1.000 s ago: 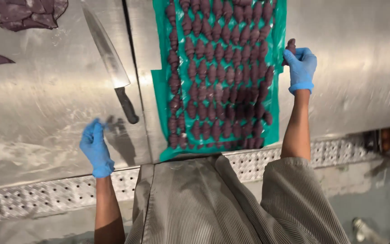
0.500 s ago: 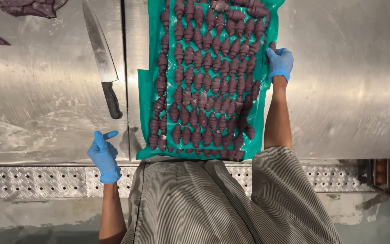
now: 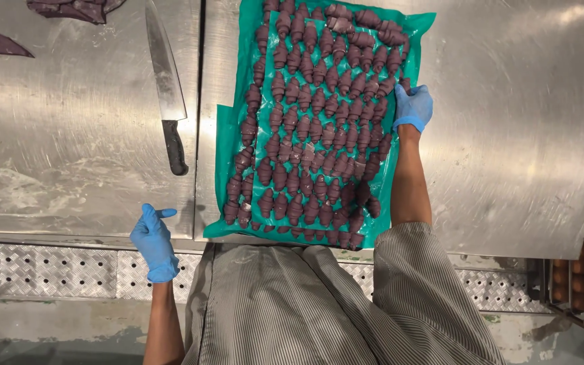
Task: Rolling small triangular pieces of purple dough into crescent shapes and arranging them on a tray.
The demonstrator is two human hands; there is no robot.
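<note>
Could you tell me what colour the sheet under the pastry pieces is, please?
The sheet is teal green, seen best in the head view.

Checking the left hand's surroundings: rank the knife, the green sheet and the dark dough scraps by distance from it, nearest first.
From the left hand:
1. Green sheet, just to its right on the steel table.
2. Knife, ahead, handle end toward the hand.
3. Dark dough scraps, far ahead at the table's top edge.

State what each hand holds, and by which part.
Left hand: nothing, open in the air. Right hand: rests at the green sheet's right edge; grip cannot be told.
</note>
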